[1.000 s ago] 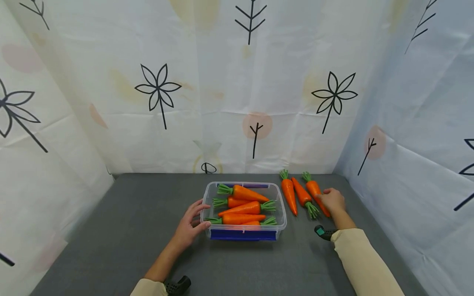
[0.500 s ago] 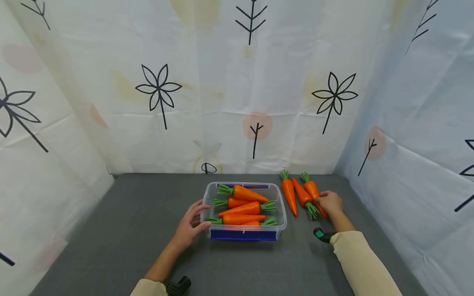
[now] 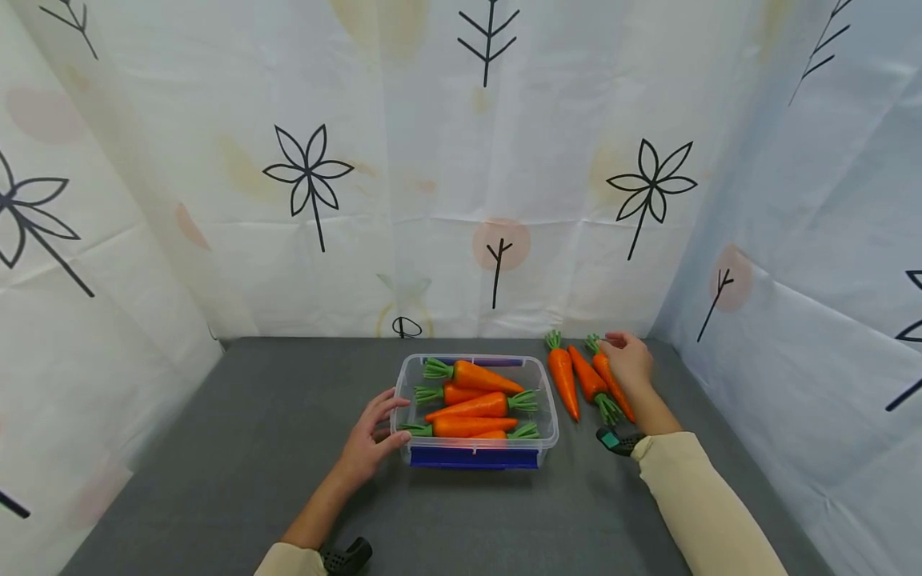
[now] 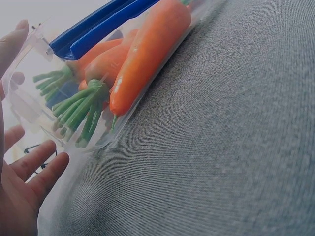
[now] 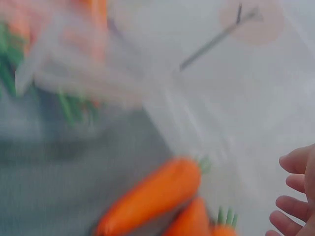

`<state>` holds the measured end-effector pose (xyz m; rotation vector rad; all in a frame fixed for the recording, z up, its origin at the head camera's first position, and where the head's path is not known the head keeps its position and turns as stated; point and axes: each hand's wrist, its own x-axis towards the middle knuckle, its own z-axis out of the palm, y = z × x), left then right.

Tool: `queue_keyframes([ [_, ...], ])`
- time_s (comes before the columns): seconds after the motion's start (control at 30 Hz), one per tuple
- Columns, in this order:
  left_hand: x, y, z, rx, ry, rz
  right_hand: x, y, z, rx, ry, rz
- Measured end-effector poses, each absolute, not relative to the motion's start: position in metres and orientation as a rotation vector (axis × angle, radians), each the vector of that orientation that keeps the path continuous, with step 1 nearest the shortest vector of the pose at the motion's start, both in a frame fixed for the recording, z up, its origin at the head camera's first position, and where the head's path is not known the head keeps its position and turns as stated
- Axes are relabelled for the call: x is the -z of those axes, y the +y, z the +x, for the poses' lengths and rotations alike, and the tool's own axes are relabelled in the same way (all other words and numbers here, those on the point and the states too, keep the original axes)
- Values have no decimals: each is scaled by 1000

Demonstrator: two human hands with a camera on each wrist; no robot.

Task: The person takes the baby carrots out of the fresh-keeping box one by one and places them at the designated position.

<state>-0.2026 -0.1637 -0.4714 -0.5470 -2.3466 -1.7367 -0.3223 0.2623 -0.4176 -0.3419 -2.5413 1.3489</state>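
Observation:
A clear plastic box (image 3: 471, 457) with blue clips holds several orange carrots (image 3: 471, 406) with green tops. My left hand (image 3: 366, 438) is at its left side, thumb by the near rim corner. The left wrist view shows that hand's fingers (image 4: 47, 172) spread and fairly straight beside the box wall. My right hand (image 3: 631, 364) hovers over the upper part of the rightmost loose carrot (image 3: 621, 398), partly covering it. In the right wrist view, its fingers (image 5: 290, 209) are loosely bent and hold nothing.
Two more loose carrots, one (image 3: 562, 376) close to the box's right side and one (image 3: 587, 374) with its top toward me, lie on the grey table (image 3: 288, 416). Patterned white cloth (image 3: 432, 160) stands behind and along both sides.
My right hand has moved away from me, from the lower part of the rightmost carrot to near its green top. That carrot shifted slightly left. My left hand has stayed put.

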Motion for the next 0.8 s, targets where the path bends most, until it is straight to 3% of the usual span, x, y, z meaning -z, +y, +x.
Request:
queue_keyframes([
  [0.4, 471, -164, -203, 1750, -2367, -511, 375, 189, -321, -1459, -2613, 159],
  [0.8, 470, -164, -203, 1753, -2349, -536, 361, 137, -319, -1194, -3087, 593],
])
